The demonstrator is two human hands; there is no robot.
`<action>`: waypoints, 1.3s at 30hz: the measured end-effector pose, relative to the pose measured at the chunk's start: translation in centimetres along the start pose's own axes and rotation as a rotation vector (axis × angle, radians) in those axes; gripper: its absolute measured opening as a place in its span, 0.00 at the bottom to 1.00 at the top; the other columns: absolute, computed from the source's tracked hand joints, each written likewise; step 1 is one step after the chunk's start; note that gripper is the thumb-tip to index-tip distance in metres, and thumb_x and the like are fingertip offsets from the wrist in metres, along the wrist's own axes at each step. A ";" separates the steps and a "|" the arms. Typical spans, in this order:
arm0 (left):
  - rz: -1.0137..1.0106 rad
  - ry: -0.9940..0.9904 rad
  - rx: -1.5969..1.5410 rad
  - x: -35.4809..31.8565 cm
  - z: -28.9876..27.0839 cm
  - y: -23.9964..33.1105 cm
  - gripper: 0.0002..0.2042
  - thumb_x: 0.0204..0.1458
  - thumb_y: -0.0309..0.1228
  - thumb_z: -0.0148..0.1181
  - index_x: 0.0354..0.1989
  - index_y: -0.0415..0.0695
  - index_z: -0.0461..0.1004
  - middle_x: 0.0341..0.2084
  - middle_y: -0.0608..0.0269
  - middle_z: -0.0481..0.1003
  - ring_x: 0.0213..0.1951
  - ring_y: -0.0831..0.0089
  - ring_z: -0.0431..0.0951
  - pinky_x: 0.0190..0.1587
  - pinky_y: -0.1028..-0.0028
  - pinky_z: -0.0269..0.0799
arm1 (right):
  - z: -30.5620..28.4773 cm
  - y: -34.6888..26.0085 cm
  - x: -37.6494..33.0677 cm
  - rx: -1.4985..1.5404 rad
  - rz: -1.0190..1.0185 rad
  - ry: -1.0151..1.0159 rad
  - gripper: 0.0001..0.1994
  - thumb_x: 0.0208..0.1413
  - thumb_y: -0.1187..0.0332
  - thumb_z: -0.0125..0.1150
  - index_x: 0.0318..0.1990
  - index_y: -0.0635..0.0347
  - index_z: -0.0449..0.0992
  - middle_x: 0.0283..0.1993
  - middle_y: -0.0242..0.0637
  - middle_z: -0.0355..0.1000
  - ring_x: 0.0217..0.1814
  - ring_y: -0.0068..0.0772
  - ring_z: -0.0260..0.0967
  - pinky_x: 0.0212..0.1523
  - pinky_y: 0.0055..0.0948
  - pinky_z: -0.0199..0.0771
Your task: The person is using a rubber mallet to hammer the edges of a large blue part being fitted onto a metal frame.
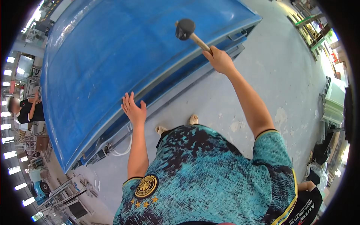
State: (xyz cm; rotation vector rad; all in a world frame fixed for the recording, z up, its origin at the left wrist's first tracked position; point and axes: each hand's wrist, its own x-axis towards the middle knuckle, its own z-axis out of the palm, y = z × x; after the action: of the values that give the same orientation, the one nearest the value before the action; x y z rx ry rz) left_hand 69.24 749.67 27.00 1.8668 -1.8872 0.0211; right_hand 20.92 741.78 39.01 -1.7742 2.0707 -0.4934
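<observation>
A rubber mallet with a black head [185,29] and a pale wooden handle is gripped in my right hand [220,60]. Its head is over the far right part of a large blue panel [108,63], and I cannot tell whether it touches. Along the panel's near side runs a grey metal edge. My left hand [134,107] is at that edge with its fingers spread, holding nothing. Beneath the panel, a dark gap and a lower frame with a metal handle [238,35] show on the right.
Grey floor [262,75] with worn patches spreads to the right. White tubing [125,150] hangs below the panel's near left. A person in black [27,110] stands beyond its left side. Green-framed racks [309,20] and stacked pale bins [335,99] line the right.
</observation>
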 end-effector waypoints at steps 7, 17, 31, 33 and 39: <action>-0.007 0.006 -0.010 -0.2 -0.5 0.4 0.35 0.62 0.37 0.68 0.79 0.51 0.68 0.82 0.53 0.62 0.85 0.48 0.54 0.85 0.41 0.43 | -5.2 -6.4 -0.8 0.476 -0.063 0.431 0.24 0.79 0.43 0.53 0.50 0.60 0.75 0.36 0.55 0.81 0.39 0.60 0.81 0.41 0.56 0.74; 0.027 0.028 -0.061 -1.6 -1.3 0.3 0.35 0.62 0.34 0.69 0.79 0.48 0.68 0.82 0.49 0.61 0.84 0.43 0.54 0.84 0.46 0.51 | -9.8 -5.0 0.1 0.471 0.084 0.407 0.27 0.78 0.41 0.52 0.48 0.62 0.74 0.43 0.60 0.84 0.50 0.70 0.82 0.47 0.56 0.78; -0.028 -0.030 -0.120 -1.0 -1.3 1.9 0.36 0.63 0.34 0.69 0.80 0.47 0.66 0.83 0.48 0.58 0.85 0.43 0.51 0.83 0.47 0.54 | -8.9 -3.0 0.8 0.382 0.095 0.405 0.26 0.78 0.42 0.53 0.53 0.60 0.75 0.46 0.58 0.85 0.49 0.67 0.84 0.54 0.61 0.80; -0.033 -0.041 -0.126 -1.2 -1.7 1.7 0.36 0.63 0.35 0.69 0.80 0.47 0.66 0.84 0.48 0.57 0.85 0.43 0.50 0.83 0.48 0.54 | -5.4 0.6 0.4 0.166 0.097 0.235 0.27 0.78 0.42 0.53 0.55 0.61 0.75 0.48 0.60 0.85 0.51 0.68 0.83 0.55 0.60 0.80; -0.060 -0.071 -0.118 -1.8 -1.4 0.6 0.36 0.64 0.35 0.69 0.81 0.48 0.65 0.84 0.51 0.56 0.86 0.44 0.48 0.83 0.48 0.54 | -8.7 -1.1 3.3 0.179 0.083 0.250 0.30 0.77 0.40 0.53 0.52 0.64 0.79 0.48 0.64 0.83 0.54 0.72 0.80 0.56 0.61 0.77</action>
State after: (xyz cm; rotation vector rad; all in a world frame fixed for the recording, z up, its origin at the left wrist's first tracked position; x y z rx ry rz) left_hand 69.02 751.94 27.84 1.8650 -1.8360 -0.1755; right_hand 17.09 738.55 46.96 -1.5845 2.1745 -0.8860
